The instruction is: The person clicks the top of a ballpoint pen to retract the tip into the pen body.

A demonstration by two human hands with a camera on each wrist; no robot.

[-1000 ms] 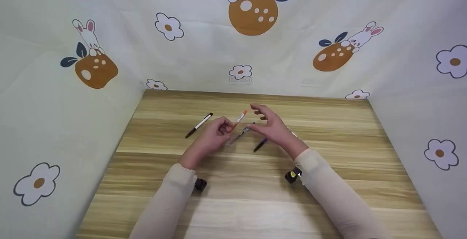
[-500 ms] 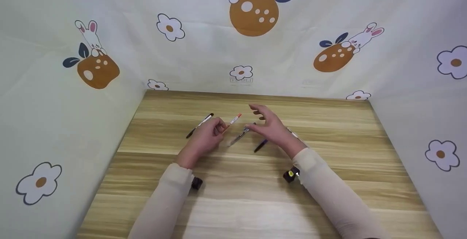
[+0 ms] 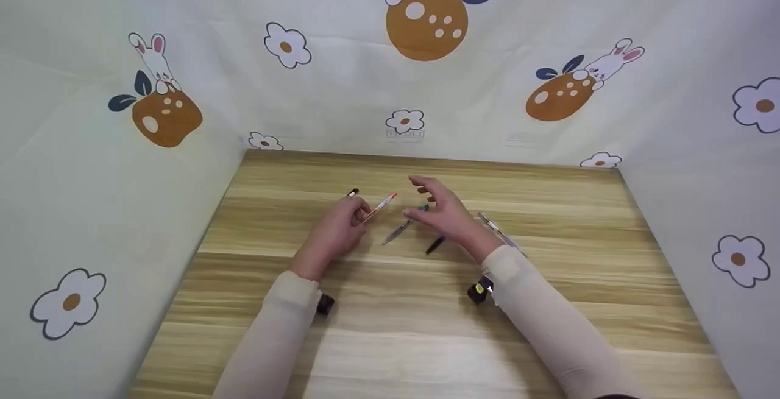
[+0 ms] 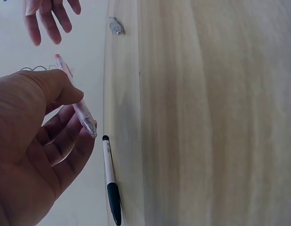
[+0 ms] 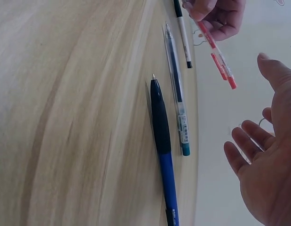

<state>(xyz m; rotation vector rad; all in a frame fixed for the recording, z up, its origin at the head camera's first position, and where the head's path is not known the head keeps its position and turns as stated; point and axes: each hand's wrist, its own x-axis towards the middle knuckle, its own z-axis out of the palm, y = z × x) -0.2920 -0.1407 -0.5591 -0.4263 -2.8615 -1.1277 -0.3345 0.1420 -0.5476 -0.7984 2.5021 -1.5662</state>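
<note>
My left hand (image 3: 332,229) pinches a clear pen with an orange-red end (image 3: 382,205) between thumb and fingers. In the left wrist view the tip of this red pen (image 4: 82,110) points down, above the table. Partly behind that hand lies a white and black pen (image 4: 109,165). My right hand (image 3: 448,215) holds nothing; its fingers are spread and relaxed, palm turned toward the left hand. Near its thumb is a clear gel pen with a teal end (image 5: 176,75). A blue pen with a black grip (image 5: 167,179) lies close to it, partly hidden under the right hand in the head view.
Another slim, pale pen (image 3: 503,233) lies on the wood-grain table (image 3: 390,338), right of my right wrist. A pale sheet with rabbit and flower prints (image 3: 341,94) walls off the back and both sides. Small black wrist cameras (image 3: 478,291) hang by the sleeves.
My left hand has moved left with the red pen and now covers most of the white and black pen. The right hand has shifted slightly left, uncovering more of the pale pen.
</note>
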